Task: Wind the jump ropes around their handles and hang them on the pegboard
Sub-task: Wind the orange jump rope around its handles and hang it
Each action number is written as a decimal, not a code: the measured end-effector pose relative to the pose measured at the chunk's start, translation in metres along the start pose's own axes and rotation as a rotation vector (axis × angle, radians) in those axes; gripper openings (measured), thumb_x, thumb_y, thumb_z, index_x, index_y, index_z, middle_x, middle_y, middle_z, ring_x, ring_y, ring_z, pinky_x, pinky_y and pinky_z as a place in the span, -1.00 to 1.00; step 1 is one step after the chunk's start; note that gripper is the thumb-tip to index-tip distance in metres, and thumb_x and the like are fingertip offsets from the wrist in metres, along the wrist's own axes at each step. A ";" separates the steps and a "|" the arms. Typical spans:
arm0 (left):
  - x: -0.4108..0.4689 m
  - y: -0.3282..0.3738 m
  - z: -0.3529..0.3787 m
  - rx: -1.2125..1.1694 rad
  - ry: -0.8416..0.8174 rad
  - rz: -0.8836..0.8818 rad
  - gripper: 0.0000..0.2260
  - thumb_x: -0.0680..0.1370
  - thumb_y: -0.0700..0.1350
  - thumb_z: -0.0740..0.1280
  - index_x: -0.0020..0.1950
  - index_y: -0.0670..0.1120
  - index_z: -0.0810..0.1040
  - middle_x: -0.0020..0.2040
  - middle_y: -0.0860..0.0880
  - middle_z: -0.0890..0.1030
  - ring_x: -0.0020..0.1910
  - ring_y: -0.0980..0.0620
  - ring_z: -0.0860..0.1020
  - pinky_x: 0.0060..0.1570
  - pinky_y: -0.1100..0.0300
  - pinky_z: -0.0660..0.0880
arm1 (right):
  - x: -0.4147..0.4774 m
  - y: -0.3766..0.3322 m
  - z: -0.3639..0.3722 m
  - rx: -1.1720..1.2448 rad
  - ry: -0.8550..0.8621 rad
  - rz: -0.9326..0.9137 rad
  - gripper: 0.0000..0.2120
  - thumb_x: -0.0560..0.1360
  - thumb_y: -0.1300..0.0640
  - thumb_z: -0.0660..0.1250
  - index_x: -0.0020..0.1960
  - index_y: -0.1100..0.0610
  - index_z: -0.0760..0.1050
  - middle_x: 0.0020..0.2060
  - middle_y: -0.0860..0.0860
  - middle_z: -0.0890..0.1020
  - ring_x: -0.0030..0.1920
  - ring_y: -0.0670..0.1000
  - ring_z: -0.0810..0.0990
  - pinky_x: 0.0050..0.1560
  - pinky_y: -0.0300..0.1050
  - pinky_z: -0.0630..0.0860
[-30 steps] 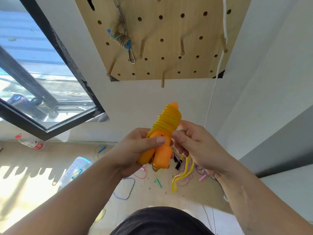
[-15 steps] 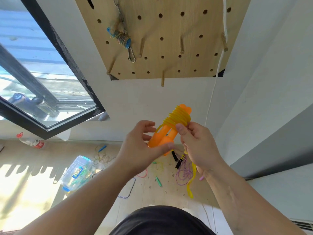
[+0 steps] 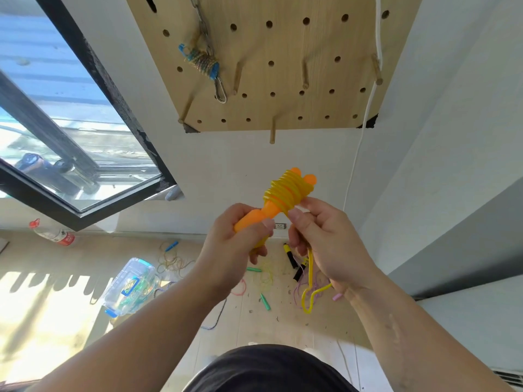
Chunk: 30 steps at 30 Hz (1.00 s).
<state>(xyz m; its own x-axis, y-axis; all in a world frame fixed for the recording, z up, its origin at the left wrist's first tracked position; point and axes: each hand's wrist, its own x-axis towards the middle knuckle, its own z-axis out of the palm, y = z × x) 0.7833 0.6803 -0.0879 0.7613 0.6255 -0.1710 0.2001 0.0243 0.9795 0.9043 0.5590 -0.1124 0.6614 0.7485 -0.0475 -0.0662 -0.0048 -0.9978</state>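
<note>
Two orange handles lie together, gripped in the left hand below the pegboard; the right hand pinches the yellow rope beside its coils; keep tension, laying each turn snug against the last; left fingers, splayed a moment earlier, have closed round the handles.

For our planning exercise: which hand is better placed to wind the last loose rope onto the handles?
Right. The right hand pinches the yellow rope beside the coil, loose tail hanging below it; the left hand is busy holding the handles.
</note>
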 end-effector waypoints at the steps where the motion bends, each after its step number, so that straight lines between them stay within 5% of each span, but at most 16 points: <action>1: 0.000 0.001 0.000 -0.068 -0.022 -0.017 -0.55 0.35 0.11 0.42 0.04 -0.22 0.55 -0.18 -0.19 0.64 -0.34 -0.10 0.56 -0.39 0.09 0.45 | 0.001 -0.001 -0.001 -0.030 -0.001 -0.002 -0.78 0.63 0.04 0.30 0.25 0.02 0.55 -0.46 0.04 0.55 -0.44 0.01 0.42 -0.37 -0.14 0.41; 6: 0.000 0.007 0.003 -0.395 -0.179 -0.270 -0.61 0.43 0.09 0.37 0.01 -0.23 0.55 -0.21 -0.26 0.57 -0.45 -0.10 0.46 -0.48 0.17 0.28 | 0.003 -0.004 -0.009 -0.207 -0.099 -0.024 -0.71 0.56 -0.30 0.25 0.06 -0.10 0.51 -0.53 -0.01 0.50 -0.52 -0.05 0.35 -0.41 -0.17 0.28; 10: -0.004 0.014 0.005 -0.604 -0.390 -0.458 -0.60 0.46 0.17 0.25 -0.06 -0.16 0.61 -0.22 -0.27 0.55 -0.48 -0.10 0.48 -0.55 0.25 0.31 | 0.002 -0.001 -0.012 -0.041 -0.074 -0.058 -0.56 0.51 -0.15 0.32 0.00 0.27 0.49 -0.53 -0.07 0.39 -0.53 -0.13 0.31 -0.45 -0.32 0.25; 13: -0.001 0.018 0.005 -0.505 -0.441 -0.470 -0.54 0.49 0.20 0.19 -0.11 -0.14 0.69 -0.20 -0.30 0.60 -0.42 -0.17 0.57 -0.48 0.17 0.42 | 0.002 0.004 -0.006 -0.057 -0.012 -0.040 -0.41 0.43 -0.32 0.35 -0.05 0.26 0.49 -0.51 -0.12 0.42 -0.48 -0.13 0.37 -0.39 -0.17 0.29; 15: 0.002 0.017 0.006 -0.224 -0.307 -0.392 -0.54 0.52 0.22 0.22 -0.08 -0.14 0.68 -0.14 -0.30 0.66 -0.29 -0.30 0.63 -0.31 -0.03 0.57 | 0.000 0.007 -0.002 -0.027 0.046 0.000 -0.26 0.34 -0.49 0.37 -0.10 0.25 0.48 -0.47 -0.03 0.44 -0.45 -0.05 0.38 -0.37 0.01 0.28; 17: 0.007 0.010 0.005 0.188 -0.052 -0.174 -0.62 0.46 0.27 0.34 -0.02 -0.02 0.65 -0.12 -0.12 0.70 -0.17 -0.18 0.67 -0.09 -0.18 0.65 | 0.001 0.008 -0.001 0.016 0.141 0.053 -0.25 0.26 -0.52 0.40 -0.19 0.22 0.45 -0.49 -0.05 0.39 -0.49 -0.06 0.30 -0.36 -0.05 0.20; 20: 0.005 0.008 -0.001 0.618 0.071 0.225 -0.37 0.29 0.41 0.38 0.28 0.15 0.49 0.10 0.19 0.60 -0.02 0.23 0.57 -0.03 0.16 0.58 | 0.002 0.007 0.005 0.016 0.245 0.112 -0.36 0.24 -0.49 0.39 -0.26 0.11 0.44 -0.50 -0.09 0.34 -0.49 -0.07 0.25 -0.34 -0.05 0.18; 23: 0.001 0.002 0.002 0.974 -0.045 0.470 -0.12 0.24 0.41 0.42 0.47 0.09 0.29 0.31 0.14 0.42 0.18 0.14 0.43 0.12 0.24 0.38 | 0.003 0.008 0.011 0.017 0.266 0.134 -0.39 0.24 -0.53 0.40 -0.31 0.05 0.49 -0.50 -0.10 0.36 -0.47 -0.06 0.30 -0.32 0.00 0.22; 26: 0.005 -0.010 0.004 1.015 -0.004 0.595 -0.24 0.33 0.15 0.56 0.43 -0.02 0.34 0.24 0.02 0.48 0.11 0.02 0.48 0.09 0.15 0.47 | 0.000 0.005 0.016 0.028 0.227 0.142 -0.56 0.38 -0.38 0.40 -0.38 -0.04 0.48 -0.53 -0.14 0.42 -0.51 -0.10 0.36 -0.33 -0.05 0.26; 30: 0.003 -0.003 0.000 0.886 0.012 0.520 -0.45 0.43 0.12 0.54 0.34 0.01 0.47 0.12 0.15 0.52 -0.03 0.21 0.43 -0.06 0.44 0.28 | -0.006 0.001 0.012 0.065 0.140 0.147 -0.54 0.48 -0.29 0.39 -0.29 0.08 0.43 -0.51 -0.05 0.41 -0.52 -0.10 0.31 -0.36 -0.11 0.22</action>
<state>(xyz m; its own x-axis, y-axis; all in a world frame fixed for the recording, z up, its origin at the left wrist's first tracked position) 0.7851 0.6824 -0.0913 0.8784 0.4024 0.2579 0.2347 -0.8332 0.5007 0.8916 0.5623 -0.1124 0.7380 0.6435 -0.2031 -0.2146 -0.0615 -0.9748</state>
